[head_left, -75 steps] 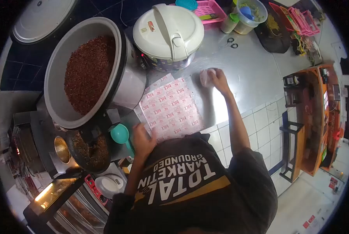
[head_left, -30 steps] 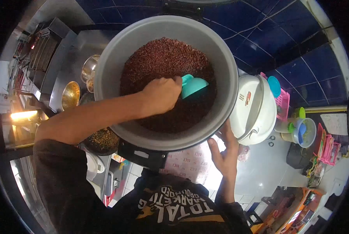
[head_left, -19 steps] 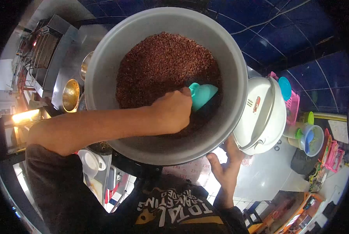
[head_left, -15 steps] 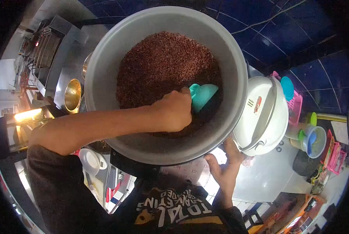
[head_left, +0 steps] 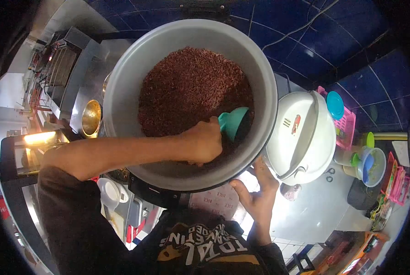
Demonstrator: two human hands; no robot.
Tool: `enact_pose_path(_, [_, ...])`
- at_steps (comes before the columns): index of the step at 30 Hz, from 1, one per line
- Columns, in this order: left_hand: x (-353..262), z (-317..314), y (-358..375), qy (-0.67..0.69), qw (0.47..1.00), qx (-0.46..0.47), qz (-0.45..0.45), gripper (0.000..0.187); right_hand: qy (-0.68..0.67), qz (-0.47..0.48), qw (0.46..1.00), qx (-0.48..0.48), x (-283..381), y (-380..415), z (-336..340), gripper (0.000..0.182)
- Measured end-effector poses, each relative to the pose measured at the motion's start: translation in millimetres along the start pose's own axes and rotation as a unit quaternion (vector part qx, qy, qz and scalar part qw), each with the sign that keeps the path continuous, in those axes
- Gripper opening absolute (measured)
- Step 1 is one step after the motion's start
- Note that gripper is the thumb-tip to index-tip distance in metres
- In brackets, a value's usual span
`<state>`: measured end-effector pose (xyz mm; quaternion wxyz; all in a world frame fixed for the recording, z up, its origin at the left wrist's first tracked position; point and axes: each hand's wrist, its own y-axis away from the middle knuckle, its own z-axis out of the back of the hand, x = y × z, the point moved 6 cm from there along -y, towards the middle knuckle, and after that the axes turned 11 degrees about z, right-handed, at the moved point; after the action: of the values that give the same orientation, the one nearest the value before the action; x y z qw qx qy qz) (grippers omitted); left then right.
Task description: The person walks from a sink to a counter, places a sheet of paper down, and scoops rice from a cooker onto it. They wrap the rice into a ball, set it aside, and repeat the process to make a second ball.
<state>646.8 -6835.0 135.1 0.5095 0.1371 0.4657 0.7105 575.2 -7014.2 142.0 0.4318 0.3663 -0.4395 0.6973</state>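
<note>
My left hand point(head_left: 203, 143) is closed around the handle of a teal plastic scoop point(head_left: 235, 123), reaching down inside a large grey metal pot point(head_left: 122, 96). The scoop's bowl rests in reddish-brown rice point(head_left: 196, 82), at the lower right of the heap. The pot appears to sit in a black-based cooker, with its white lid point(head_left: 301, 133) swung out to the right. At the pot's lower right outer side is my right hand point(head_left: 260, 197), thumb and fingers apart. Its fingertips are up against the rim near the lid, partly hidden.
A gold metal bowl point(head_left: 91, 118) and a white kitchen scale point(head_left: 111, 192) are on the left. To the right are a pink basket point(head_left: 346, 126), a clear tub point(head_left: 374, 167) with a blue scoop, and a steel counter point(head_left: 301, 220). Blue tiled wall point(head_left: 306, 50) runs behind.
The scoop has tilted and shifted slightly in the rice, along with my left hand. My right hand stays by the rim. The whole view has moved a little.
</note>
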Motion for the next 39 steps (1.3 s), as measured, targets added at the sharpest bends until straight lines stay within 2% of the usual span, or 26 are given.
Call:
enact_pose_path(1, [0.2, -1.0, -3.7, -0.011, 1.0, -0.015, -0.016, 0.033, -0.001, -0.001, 1.0, -0.003, 0.2, -1.1, -0.1, 0.087])
enact_pose_path(4, [-9.8, 5.0, 10.3, -0.009, 0.999, 0.034, 0.024, 0.032, -0.001, -0.009, 1.0, 0.003, 0.7, -1.6, 0.6, 0.086])
enact_pose_path(7, [-6.3, 2.0, 8.8, -0.05, 0.997, -0.028, -0.043, 0.032, -0.006, -0.014, 1.0, 0.007, 2.6, -3.8, 0.3, 0.086])
enact_pose_path(10, [-0.6, 8.1, 17.6, -0.034, 0.999, 0.0, -0.028, 0.031, -0.017, -0.026, 0.999, 0.033, 2.8, -3.0, 0.4, 0.09])
enact_pose_path(13, [6.3, 35.1, 25.4, -0.098, 0.988, -0.058, -0.108, 0.031, -0.02, -0.032, 0.998, 0.042, -3.3, 3.0, 1.4, 0.092])
enact_pose_path(16, [16.5, 47.2, 35.0, -0.278, 0.904, -0.255, -0.202, 0.038, -0.034, -0.04, 0.998, 0.028, -7.7, 4.4, 1.2, 0.087])
enact_pose_path(20, [23.7, 48.2, 47.8, -0.399, 0.829, -0.281, -0.271, 0.046, -0.046, -0.041, 0.998, 0.017, -7.3, 4.1, 1.9, 0.084])
enact_pose_path(23, [27.8, 65.5, 42.3, -0.411, 0.827, -0.254, -0.286, 0.042, -0.047, -0.04, 0.998, 0.017, -7.3, 4.4, 1.7, 0.084])
enact_pose_path(26, [37.1, 79.3, 19.2, -0.313, 0.902, -0.228, -0.188, 0.034, -0.049, -0.042, 0.998, 0.011, -9.3, 5.3, 1.5, 0.083])
enact_pose_path(29, [46.6, 69.2, 10.1, -0.227, 0.958, -0.148, -0.091, 0.028, -0.042, -0.029, 0.999, 0.008, -12.0, 7.6, 1.6, 0.082])
enact_pose_path(32, [43.2, 62.7, 14.5, -0.167, 0.974, -0.13, -0.079, 0.026, -0.044, -0.031, 0.999, 0.004, -13.0, 9.4, 1.9, 0.082])
enact_pose_path(35, [39.8, 34.3, 24.9, -0.175, 0.976, -0.094, -0.091, 0.026, -0.048, -0.024, 0.999, 0.006, -11.8, 8.8, 1.8, 0.081])
enact_pose_path(39, [30.3, 26.2, 28.0, -0.153, 0.979, -0.076, -0.111, 0.028, -0.038, -0.016, 0.999, 0.005, -10.5, 8.2, 1.3, 0.082])
